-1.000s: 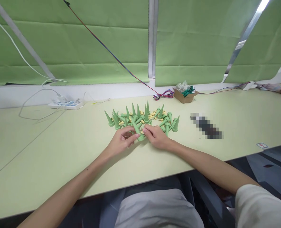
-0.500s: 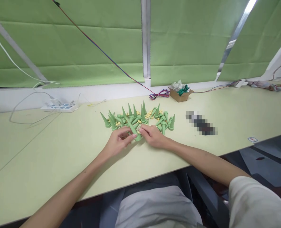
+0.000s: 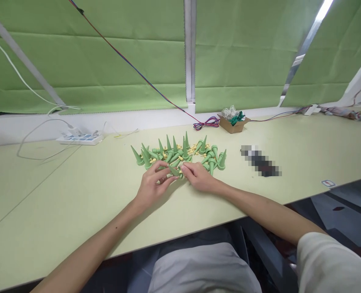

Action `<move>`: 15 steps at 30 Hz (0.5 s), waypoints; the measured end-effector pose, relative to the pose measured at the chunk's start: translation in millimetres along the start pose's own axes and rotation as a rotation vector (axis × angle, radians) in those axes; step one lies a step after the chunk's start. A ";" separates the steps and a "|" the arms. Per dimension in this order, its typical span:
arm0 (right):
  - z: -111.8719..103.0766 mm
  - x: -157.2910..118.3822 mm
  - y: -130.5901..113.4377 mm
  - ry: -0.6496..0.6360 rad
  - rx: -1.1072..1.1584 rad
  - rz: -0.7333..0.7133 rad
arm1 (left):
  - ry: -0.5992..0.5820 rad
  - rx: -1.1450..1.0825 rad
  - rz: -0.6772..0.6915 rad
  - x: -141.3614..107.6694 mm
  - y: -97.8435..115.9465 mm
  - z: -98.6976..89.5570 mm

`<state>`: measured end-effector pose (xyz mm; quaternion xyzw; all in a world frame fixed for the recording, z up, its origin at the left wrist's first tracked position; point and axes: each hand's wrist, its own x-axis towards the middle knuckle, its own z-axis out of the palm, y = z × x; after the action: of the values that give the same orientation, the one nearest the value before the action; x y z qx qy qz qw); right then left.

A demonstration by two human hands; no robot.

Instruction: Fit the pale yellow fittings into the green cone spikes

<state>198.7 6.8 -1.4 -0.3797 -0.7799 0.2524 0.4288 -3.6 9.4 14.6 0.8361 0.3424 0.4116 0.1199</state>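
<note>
My left hand (image 3: 154, 183) is closed around a green cone-shaped plastic spike (image 3: 173, 171), thumb below and fingers above, its tip tilted to the left. At the spike's wide end, my right hand (image 3: 197, 175) makes a pinch; what lies between thumb and forefinger is mostly hidden, with a bit of yellow showing beside it. Just beyond both hands spreads a group of green spikes (image 3: 185, 149), several upright on their wide ends and others lying down. Small yellow plastic pieces (image 3: 193, 150) are scattered among them.
A small cardboard box (image 3: 233, 127) with plastic bags stands at the back, beside a coiled red and blue cable (image 3: 209, 123). On the left lies a white power strip (image 3: 81, 139). A pixelated dark object (image 3: 261, 160) rests right of the spikes. The table's front edge is near my body.
The spike in my left hand has tipped lower, from pointing steeply up to lying flatter towards the left. My right hand stays pinched at its wide end. The view has shifted slightly.
</note>
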 end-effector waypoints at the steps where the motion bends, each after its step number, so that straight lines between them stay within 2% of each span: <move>1: 0.0 0.1 -0.9 0.006 0.009 0.007 | 0.000 0.008 -0.001 0.1 0.6 0.1; 4: 0.4 0.3 -3.2 0.049 0.031 0.036 | 0.017 0.014 -0.060 1.5 4.5 -0.1; 8: -0.2 0.2 -4.3 0.104 0.044 0.056 | 0.021 -0.062 -0.239 4.9 11.4 -1.5; 12: -2.0 0.2 -2.7 0.119 0.024 0.042 | -0.139 -0.287 -0.432 8.7 12.2 -2.2; 15: -2.6 0.3 -0.9 0.081 -0.002 0.004 | -0.265 -0.491 -0.589 10.0 7.7 -1.0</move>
<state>200.4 6.6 0.7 -0.3917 -0.7614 0.2367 0.4592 3.5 10.4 25.0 0.6944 0.4405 0.3178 0.4719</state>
